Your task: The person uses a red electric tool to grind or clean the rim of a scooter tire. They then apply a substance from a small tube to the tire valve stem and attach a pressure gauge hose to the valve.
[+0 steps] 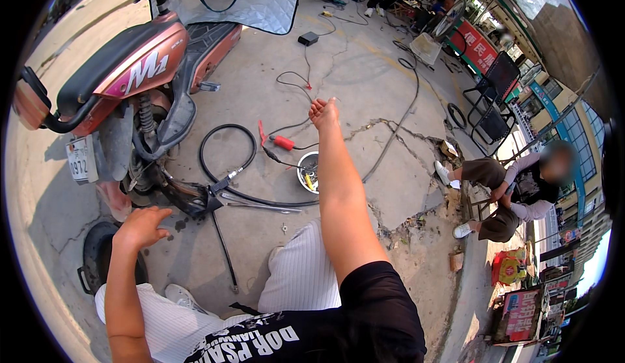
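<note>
My left hand [140,228] hovers beside a black basin [91,259], near the rear of an orange-pink electric scooter [140,77]. Its fingers point right, apart, with nothing in them. Stretched far forward over the concrete, my right hand [323,113] has its fingers curled in; whatever they hold, if anything, is hidden. Below that hand lie a red cylindrical tool end [284,143] with a dark cord and a white bowl [301,179] of small parts, partly covered by my right forearm. A black air hose [203,148] with an inflator fitting [222,184] loops between my hands.
Metal rods [263,205] and a long dark bar [224,252] lie before my knees. Cables run back to a black box [308,38]. Broken concrete [416,197] stretches along the right, where a seated person [514,190] and black chairs [493,129] are. A quilted silver cover [254,5] hangs behind.
</note>
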Motion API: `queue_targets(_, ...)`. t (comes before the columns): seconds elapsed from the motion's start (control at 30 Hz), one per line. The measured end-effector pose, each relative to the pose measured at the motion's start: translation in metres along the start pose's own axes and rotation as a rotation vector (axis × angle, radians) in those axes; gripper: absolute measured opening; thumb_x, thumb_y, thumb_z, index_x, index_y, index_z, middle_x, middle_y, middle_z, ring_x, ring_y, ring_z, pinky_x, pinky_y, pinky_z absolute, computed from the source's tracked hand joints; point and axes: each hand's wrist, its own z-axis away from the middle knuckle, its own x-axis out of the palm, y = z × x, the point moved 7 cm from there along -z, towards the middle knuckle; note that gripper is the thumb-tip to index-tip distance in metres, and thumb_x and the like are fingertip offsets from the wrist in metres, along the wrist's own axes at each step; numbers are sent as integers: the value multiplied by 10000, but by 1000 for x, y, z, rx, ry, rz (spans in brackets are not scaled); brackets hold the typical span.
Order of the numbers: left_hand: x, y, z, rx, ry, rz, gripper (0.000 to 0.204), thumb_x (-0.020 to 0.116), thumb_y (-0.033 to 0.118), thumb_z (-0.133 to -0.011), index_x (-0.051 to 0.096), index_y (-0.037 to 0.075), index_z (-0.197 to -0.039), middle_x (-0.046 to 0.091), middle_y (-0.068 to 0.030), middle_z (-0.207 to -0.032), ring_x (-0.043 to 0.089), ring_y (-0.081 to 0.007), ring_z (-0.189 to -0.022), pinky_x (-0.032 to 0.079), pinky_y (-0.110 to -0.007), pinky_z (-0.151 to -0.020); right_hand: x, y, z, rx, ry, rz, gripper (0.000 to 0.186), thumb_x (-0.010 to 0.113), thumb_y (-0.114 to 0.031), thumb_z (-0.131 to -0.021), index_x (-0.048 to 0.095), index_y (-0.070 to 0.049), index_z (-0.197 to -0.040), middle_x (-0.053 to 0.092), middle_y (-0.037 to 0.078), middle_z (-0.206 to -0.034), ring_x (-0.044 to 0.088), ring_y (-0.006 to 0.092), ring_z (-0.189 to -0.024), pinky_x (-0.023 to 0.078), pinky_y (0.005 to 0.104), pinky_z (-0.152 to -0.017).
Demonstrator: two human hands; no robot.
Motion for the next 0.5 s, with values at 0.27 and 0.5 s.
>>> queue_targets(0.27,1,-1,-1,-7,-3,-5,582,755,257,-780,567,121,-1314,634,-150,-1164,608,-359,-1071,485,-445,-923,-3,1,-2,-10,7,42,651,299,-576,-1010,535,11,-1163,656,121,-952,600,220,-710,532,350,-607)
queue_targets(0.5,-1,3,0,-31,-19,-30,572,750,253,-784,570,123,-1311,631,-144,-1172,609,-349,-1075,484,-441,-930,-4,1,-3,-7,10,46,630,314,-567,-1011,529,9,-1147,656,137,-943,602,222,-699,525,358,-604)
